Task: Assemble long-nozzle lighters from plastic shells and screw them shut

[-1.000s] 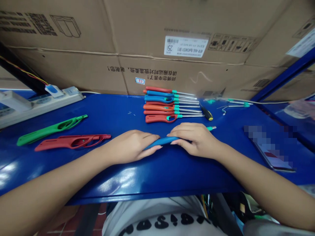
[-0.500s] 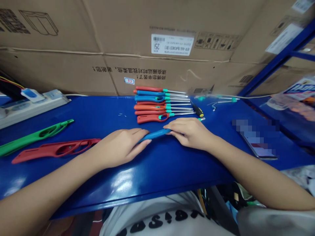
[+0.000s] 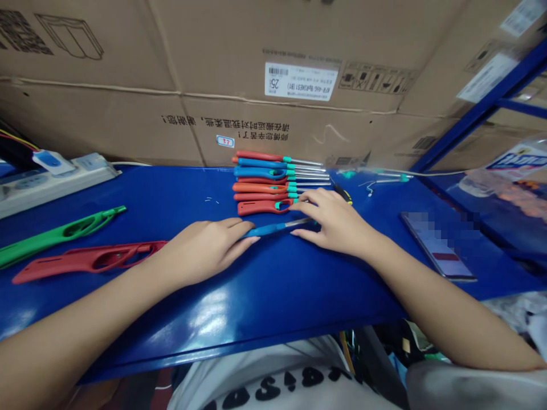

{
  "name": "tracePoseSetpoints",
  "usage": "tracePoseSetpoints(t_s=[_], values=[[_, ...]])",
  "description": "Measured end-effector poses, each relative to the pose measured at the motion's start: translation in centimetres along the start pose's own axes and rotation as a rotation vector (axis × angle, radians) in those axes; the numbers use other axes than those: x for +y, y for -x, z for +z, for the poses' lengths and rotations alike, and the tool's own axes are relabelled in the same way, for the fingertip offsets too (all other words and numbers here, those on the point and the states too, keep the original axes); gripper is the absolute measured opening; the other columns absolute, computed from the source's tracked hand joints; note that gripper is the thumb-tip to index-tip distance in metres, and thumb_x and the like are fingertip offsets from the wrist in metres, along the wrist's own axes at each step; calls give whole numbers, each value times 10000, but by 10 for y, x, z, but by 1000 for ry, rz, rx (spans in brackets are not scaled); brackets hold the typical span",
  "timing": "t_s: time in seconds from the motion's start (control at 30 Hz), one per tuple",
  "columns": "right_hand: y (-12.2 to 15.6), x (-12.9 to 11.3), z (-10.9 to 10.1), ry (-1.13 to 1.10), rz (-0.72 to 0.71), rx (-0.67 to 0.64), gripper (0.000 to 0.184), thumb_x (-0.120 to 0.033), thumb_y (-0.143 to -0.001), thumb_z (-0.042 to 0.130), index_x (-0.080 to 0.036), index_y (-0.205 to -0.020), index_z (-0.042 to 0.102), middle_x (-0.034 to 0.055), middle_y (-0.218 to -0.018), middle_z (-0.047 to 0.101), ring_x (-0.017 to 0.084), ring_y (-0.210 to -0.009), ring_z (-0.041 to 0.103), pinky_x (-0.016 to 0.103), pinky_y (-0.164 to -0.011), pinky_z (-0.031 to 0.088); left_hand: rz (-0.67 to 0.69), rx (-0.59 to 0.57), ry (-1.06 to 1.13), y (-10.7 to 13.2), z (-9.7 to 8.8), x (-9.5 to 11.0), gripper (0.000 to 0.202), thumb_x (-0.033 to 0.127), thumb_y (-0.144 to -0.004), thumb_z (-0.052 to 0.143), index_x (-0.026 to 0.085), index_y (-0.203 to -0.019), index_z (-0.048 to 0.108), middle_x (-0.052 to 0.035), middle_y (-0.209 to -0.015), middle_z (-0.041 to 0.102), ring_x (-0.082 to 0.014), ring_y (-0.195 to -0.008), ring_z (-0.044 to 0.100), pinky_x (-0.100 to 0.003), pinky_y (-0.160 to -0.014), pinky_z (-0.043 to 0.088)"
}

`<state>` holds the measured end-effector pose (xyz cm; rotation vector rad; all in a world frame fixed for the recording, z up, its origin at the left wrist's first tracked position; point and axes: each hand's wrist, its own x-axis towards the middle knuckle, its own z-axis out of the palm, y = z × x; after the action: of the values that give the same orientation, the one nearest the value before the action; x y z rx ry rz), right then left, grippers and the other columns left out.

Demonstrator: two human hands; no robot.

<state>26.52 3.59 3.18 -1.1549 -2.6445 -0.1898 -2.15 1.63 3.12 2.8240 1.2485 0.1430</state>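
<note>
A blue long-nosed lighter [image 3: 268, 229] lies across the middle of the bench, its metal tube pointing right. My left hand [image 3: 211, 247] is closed round its handle end, which the fingers partly cover. At the tube, my right hand [image 3: 335, 221] has its thumb and fingers apart, with the metal showing between them; the tube's tip is partly hidden by this hand. Just beyond, several red, orange and blue lighters [image 3: 261, 207] lie side by side with their tubes pointing right. A yellow-and-black handle [image 3: 344, 195] shows partly behind my right hand.
At left lie a red lighter shell [image 3: 64, 266] and a green lighter shell [image 3: 43, 239], with a power strip [image 3: 64, 176] behind. On the right are a phone [image 3: 440, 250] and loose metal tubes with green ends [image 3: 391, 179]. A cardboard box [image 3: 213, 57] walls off the back.
My right hand has loosened from the blue lighter and its fingers have spread, so the metal tube now shows. My left hand keeps its hold. The view has shifted slightly.
</note>
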Motion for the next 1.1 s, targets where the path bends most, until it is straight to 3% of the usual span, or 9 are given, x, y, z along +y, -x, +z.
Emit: tracePoseSetpoints(t_s=[0.13,0.37,0.5,0.73,0.93,1.1], values=[[1,12,-4,124,130,-105,418,-389,-897,704,-161,-1243,647,130,-1200,671,331,-1136,588,433,-920,436,-36,-3,6,-3,-3,-8,491,489,-1066,286,183,-1202,645,-109,-1172,720,-310,-1010,721,-433,-838,575],[0,17,-5,126,192,-118,172,-194,-913,641,-145,-1068,695,94,-1072,735,298,-1057,645,418,-906,415,-36,9,15,-4,-5,-14,509,502,-1060,279,194,-1245,639,-106,-1184,712,-313,-1026,706,-452,-854,570],[0,17,-4,14,55,-55,132,-220,-943,634,-166,-1016,731,79,-1002,757,260,-995,663,415,-955,386,-10,18,8,-2,-4,-15,506,500,-1058,294,195,-1261,644,-107,-1198,710,-301,-1021,712,-437,-863,572],[0,-6,12,-112,-198,62,272,-268,-1022,532,-127,-1187,696,115,-1047,762,234,-978,661,418,-954,381,102,83,29,0,5,-9,503,503,-1064,321,198,-1333,617,-107,-1249,704,-265,-1026,721,-381,-847,582],[0,-15,12,-151,-198,112,314,-302,-1020,546,-114,-1246,656,111,-1078,758,227,-976,654,400,-942,400,140,154,-8,0,7,-5,481,486,-1064,352,198,-1334,628,-102,-1228,712,-264,-1013,725,-364,-798,586],[-1,-11,5,-80,-202,154,224,-307,-1018,545,-147,-1067,693,95,-1014,759,225,-960,644,411,-941,388,132,195,9,1,4,-4,466,466,-1061,376,179,-1315,642,-107,-1187,723,-272,-999,727,-372,-791,586]])
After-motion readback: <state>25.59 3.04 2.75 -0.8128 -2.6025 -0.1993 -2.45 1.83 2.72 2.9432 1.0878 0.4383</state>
